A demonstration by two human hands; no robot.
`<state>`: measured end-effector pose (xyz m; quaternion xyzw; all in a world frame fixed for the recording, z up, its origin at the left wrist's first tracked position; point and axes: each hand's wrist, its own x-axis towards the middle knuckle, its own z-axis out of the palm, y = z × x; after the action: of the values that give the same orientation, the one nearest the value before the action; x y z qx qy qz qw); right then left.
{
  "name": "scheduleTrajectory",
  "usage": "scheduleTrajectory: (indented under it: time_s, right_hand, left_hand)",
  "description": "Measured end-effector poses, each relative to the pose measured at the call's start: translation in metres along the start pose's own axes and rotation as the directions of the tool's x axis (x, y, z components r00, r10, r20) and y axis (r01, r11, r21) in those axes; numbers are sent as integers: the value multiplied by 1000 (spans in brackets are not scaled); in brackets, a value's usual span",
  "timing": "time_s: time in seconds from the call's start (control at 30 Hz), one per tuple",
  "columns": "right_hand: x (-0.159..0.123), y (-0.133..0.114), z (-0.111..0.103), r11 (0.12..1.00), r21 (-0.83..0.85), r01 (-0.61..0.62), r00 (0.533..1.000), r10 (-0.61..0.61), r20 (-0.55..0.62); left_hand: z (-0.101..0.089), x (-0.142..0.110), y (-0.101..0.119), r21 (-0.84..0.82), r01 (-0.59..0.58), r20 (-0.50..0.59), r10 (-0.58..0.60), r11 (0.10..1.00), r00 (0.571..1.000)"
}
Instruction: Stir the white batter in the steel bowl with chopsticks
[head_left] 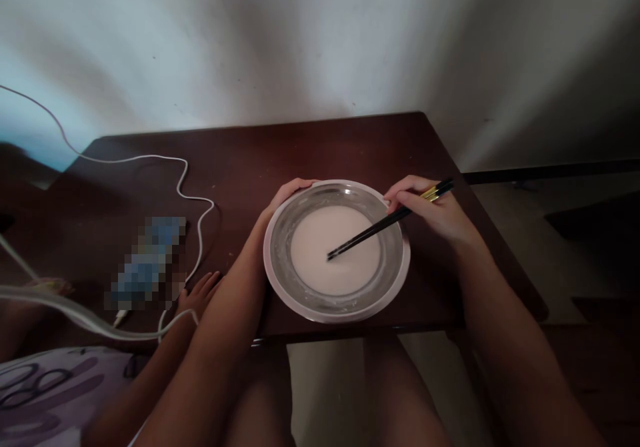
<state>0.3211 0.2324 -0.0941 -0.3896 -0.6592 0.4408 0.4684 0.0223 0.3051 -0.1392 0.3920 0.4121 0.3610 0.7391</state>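
A round metal bowl [280, 280] with a pale rim stands on the dark table near its front edge. It holds a smooth, white, milky liquid [330, 233]. My left hand [289, 192] curls around the bowl's far left rim, its fingers partly hidden behind it. In my right hand [425, 201], at the bowl's right side, is a pair of black chopsticks [373, 232] with gold bands near the top. The chopsticks slant down to the left, their tips at the surface of the liquid. White smears cling to the bowl's inner wall.
The brown table [320, 147] meets the wall behind. To the left lies a phone [147, 260], its screen blurred out, with a white cable [200, 233] winding over the tabletop. Another person's hand [200, 290] rests beside my left forearm.
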Motion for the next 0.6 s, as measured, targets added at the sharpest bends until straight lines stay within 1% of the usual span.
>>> scheduleTrajectory:
  time_s: [0.03,0.1,0.2,0.23,0.27,0.3,0.4,0.43,0.47,0.5,0.6]
  right_hand:
    - [0,-1,2,1000,-11,0,1000,1,16]
    - [1,0,2,999,-32,14,1000,-14,-16]
    - [3,5,-4,999,-23,46,986,-50,-157]
    - [3,6,-6,999,-8,52,981,-52,-187]
    - [3,7,-7,999,8,49,980,-47,-193]
    - [3,6,-7,999,20,39,985,-35,-172]
    - [0,3,-1,1000,12,4,1000,-4,-30]
    - [0,1,1,1000,1,4,1000,-4,2]
    - [0,0,2,1000,-11,9,1000,-9,10]
    - [1,0,2,1000,-20,17,1000,-17,-7]
    - [3,2,-3,999,-9,43,991,-44,-125]
  left_hand:
    - [0,0,0,0,3,0,-3,1000,1000]
    - [-1,1,-1,6,2,7,-2,1000,1000]
    - [-2,1,0,22,-13,44,12,1000,999]
    - [-2,1,0,25,-17,63,16,1000,998]
    - [-2,1,0,26,-20,80,18,999,997]
    - [-2,1,0,24,-23,91,21,999,996]
    - [-4,2,0,16,-30,90,28,999,996]
    - [-4,2,0,15,-28,82,27,999,996]
    - [-5,3,-1,16,-24,72,23,1000,997]
    - [-6,3,-1,19,-21,61,19,1000,998]
    - [-6,4,-3,22,-14,29,13,1000,999]
